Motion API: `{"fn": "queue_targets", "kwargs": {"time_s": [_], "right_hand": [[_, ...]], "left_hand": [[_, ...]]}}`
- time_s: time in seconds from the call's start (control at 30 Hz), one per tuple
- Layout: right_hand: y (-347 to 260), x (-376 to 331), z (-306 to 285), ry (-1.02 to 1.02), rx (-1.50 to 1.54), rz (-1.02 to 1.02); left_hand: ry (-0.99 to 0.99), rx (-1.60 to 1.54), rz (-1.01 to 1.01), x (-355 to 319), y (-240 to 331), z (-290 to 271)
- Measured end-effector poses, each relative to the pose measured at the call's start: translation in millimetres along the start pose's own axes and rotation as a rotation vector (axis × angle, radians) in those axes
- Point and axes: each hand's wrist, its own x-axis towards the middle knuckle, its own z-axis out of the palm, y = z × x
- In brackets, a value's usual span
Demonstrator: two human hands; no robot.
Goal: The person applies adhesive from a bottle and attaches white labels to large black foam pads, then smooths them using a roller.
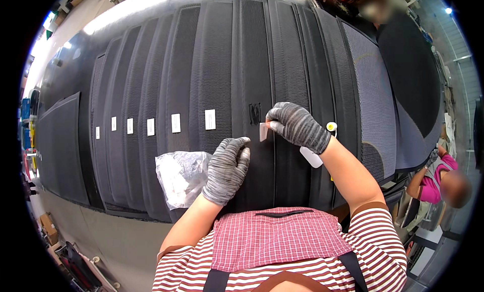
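Observation:
My right hand [298, 126], in a grey striped glove, pinches a small white label [263, 132] between thumb and fingertips, over a dark textured panel [254, 80]. Just beyond the label lies a small bunch of thin black loops [255, 113]. My left hand [228, 170], gloved alike, rests on the panels with its fingers curled; whether it holds anything is hidden. Beside it sits a clear plastic bag [182, 178] with whitish contents. A white rounded tag [311, 157] lies partly under my right wrist, near a small yellow-and-white round piece [331, 126].
Long black panels overlap across the table, several with white labels, such as this label [210, 119]. Grey mesh panels [373, 85] lie to the right. A person in pink [432, 183] is at the right, another person [378, 10] at the far right corner. Boxes [49, 228] stand lower left.

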Motion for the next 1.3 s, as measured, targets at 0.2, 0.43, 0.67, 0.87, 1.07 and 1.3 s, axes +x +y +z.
{"fn": "queue_targets", "kwargs": {"time_s": [0.2, 0.43, 0.67, 0.87, 1.07, 1.3], "right_hand": [[8, 27, 2, -0.033, -0.029, 0.018], [15, 36, 2, -0.028, 0.037, 0.046], [16, 39, 2, 0.009, 0.04, 0.068], [18, 40, 4, 0.043, 0.036, 0.049], [19, 41, 5, 0.024, 0.021, 0.05], [15, 31, -6, 0.278, 0.282, 0.084]], "left_hand": [[-0.117, 0.186, 0.084, 10, 0, 3], [-0.174, 0.283, 0.12, 17, 6, 3], [-0.189, 0.355, 0.159, 21, 6, 5], [-0.201, 0.493, 0.176, 30, 9, 5], [-0.296, 0.666, 0.121, 44, 7, 11], [-0.346, 0.713, 0.07, 52, 7, 14]]}}
